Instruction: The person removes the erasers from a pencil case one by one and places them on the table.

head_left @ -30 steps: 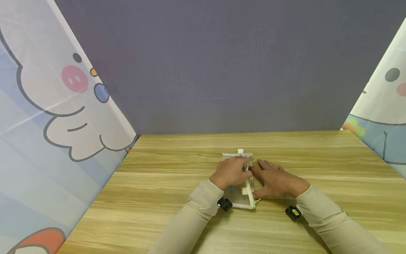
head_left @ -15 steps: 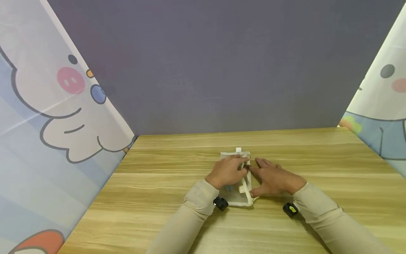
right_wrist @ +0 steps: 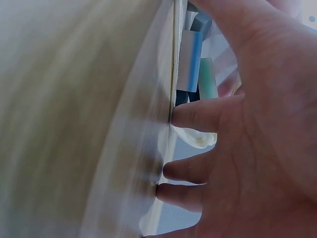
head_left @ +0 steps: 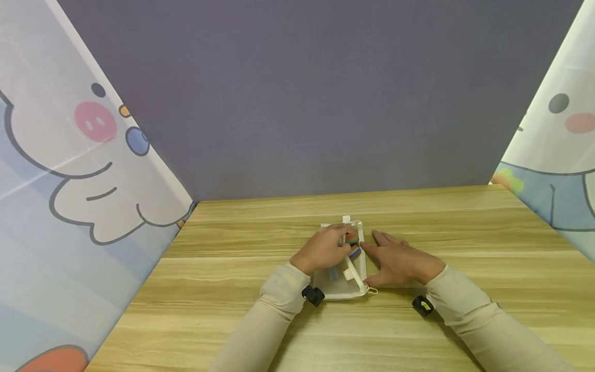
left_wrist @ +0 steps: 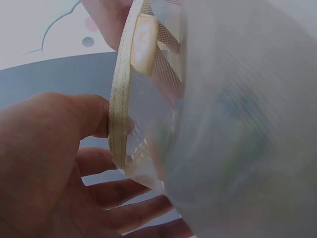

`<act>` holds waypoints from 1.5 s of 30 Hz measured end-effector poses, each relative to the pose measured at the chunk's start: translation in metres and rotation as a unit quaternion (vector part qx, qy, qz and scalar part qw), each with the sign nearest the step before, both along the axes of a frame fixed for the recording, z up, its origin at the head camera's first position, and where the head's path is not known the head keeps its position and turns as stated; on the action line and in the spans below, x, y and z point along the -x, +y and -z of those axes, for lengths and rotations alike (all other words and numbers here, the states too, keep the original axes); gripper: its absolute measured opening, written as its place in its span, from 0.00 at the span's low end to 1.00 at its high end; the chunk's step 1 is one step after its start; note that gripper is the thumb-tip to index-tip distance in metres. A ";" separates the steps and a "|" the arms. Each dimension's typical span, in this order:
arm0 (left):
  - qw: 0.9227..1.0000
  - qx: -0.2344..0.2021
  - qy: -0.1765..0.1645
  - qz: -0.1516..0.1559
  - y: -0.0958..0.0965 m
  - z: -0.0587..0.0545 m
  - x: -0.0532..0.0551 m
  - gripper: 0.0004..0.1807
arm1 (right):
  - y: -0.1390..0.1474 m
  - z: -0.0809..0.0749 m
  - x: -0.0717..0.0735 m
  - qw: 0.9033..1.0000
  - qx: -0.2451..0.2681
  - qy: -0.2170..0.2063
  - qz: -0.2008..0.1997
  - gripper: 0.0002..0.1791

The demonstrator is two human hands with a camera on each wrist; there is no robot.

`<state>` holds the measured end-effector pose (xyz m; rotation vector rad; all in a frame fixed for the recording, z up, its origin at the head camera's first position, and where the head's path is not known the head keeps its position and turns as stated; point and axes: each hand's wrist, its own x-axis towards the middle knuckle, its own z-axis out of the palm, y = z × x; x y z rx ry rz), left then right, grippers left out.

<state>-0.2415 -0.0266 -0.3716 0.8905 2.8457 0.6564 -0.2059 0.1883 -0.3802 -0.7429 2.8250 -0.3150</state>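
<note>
Pinching left hand (head_left: 324, 249): over the pouch's 10 o'clock, thumb and fingers holding the upper cream trim (left_wrist: 119, 109), other fingers spread apart behind the mesh.
Mesh pouch (head_left: 335, 288): on the wood-look counter (head_left: 186, 289), around the middle, directly between the hands; its mouth gapes toward 3 o'clock.
Right hand (head_left: 401, 262): outside the pouch at 3 o'clock, fingers straight and spread, tips touching the lower edge; it grips nothing.
Pieces inside: an orange-and-green piece (head_left: 351, 237) at 1 o'clock and a blue piece (head_left: 355, 253) at 2 o'clock, both showing in the mouth; what they are, I cannot tell.
White tab (head_left: 346, 219): sticks out at 12 o'clock.
Cord loop (head_left: 372, 291): at the 4 o'clock corner, just beside the right thumb.
Slip risk: the thin trim could escape the left hand's pinch, I judge, and the soft mesh would flop back over the pieces.
Slide risk: the pouch looks light, so a strong pull toward 9 o'clock could drag it along, since the right hand only braces with fingertips.
Spill risk: lifting the 9 o'clock side too high could tip the pieces out past the lower edge.
Snag risk: the loop might catch on the right thumb if that hand shifts toward 6 o'clock.
</note>
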 end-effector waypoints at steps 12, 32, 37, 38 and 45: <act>1.000 -0.007 -0.011 0.006 -0.016 -0.007 0.010 0.32 | -0.002 -0.003 0.004 1.000 -0.002 0.003 0.001 0.53; 0.999 -0.014 -0.044 0.004 -0.041 0.007 0.022 0.34 | -0.003 0.000 0.002 1.000 0.007 -0.016 0.003 0.57; 0.998 -0.020 -0.055 0.020 -0.039 0.009 0.026 0.36 | 0.002 0.000 0.000 1.000 0.007 -0.015 0.009 0.57; 0.998 -0.022 -0.059 0.023 -0.039 0.010 0.027 0.36 | 0.003 0.000 0.000 1.000 0.007 -0.017 0.011 0.57; 0.991 -0.041 -0.126 0.021 -0.045 0.010 0.025 0.39 | 0.003 0.001 0.000 1.000 0.013 -0.017 0.008 0.57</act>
